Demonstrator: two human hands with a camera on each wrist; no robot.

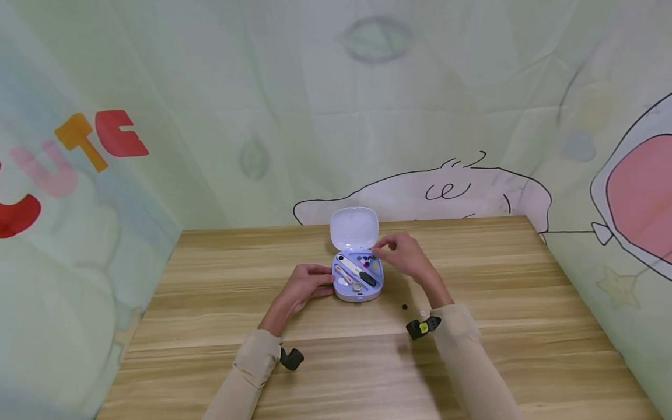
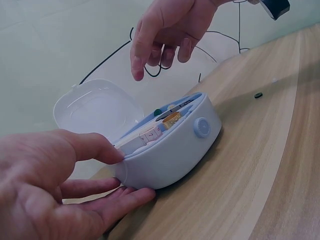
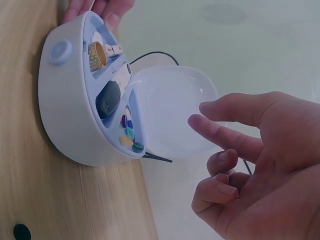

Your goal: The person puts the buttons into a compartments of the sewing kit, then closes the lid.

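A small sewing box (image 1: 359, 296), white outside with a pale blue inner tray, stands on the table with its white lid (image 1: 354, 228) raised. The left hand (image 1: 308, 284) holds its left side, one digit at the rim and others low by the base. Thumb and index finger of the right hand (image 3: 265, 155) reach out above the back right of the box, apart with nothing between them; its other fingers curl loosely. Inside lie colourful buttons (image 3: 130, 134), a gold thimble (image 2: 171, 120), a rolled tape measure (image 2: 150, 135) and a white tool with a black end (image 1: 370, 279).
A black button (image 1: 405, 307) and a white button (image 1: 422, 313) lie on the wooden table (image 1: 236, 256), right of the box, near the right wrist. Printed fabric (image 1: 315, 116) hangs behind the table's far edge.
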